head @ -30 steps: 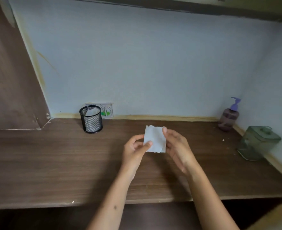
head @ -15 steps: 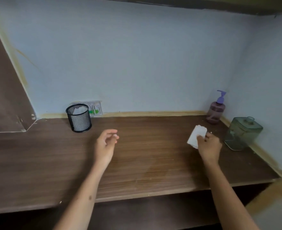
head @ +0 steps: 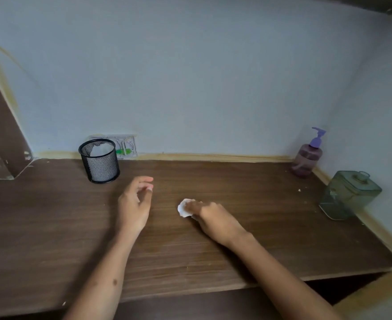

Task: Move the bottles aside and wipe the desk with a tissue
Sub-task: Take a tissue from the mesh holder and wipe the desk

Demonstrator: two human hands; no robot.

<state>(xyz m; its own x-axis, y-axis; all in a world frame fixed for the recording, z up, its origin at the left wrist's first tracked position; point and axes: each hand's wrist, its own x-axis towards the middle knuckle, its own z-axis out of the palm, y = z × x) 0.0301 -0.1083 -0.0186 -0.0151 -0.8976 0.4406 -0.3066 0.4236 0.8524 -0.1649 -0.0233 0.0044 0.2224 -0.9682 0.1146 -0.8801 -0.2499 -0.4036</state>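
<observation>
Half a second ago the right hand [head: 213,218] was far over on the right, near the bottles, holding the tissue [head: 185,208] up off the wood. Now it has slid back to the middle of the desk [head: 213,255], and it presses the crumpled white tissue flat down on the wood with its fingers on top. It looks a bit blurry. Most of the tissue hides under the fingers, and only its left edge peeks out.

Next to it, the left hand [head: 133,204] has stayed about where it was. It hangs over the desk, loose and half curled, and it holds nothing.

Farther back on the left, a black mesh cup [head: 100,161] stands on the desk close to the wall [head: 190,77]. Something white sits inside it.

Far over in the right corner stands a pump bottle [head: 306,158] with a purple top. A green see-through jar [head: 349,195] with a lid sits a little nearer, along the right wall. Tiny white crumbs lie on the wood between them.
</observation>
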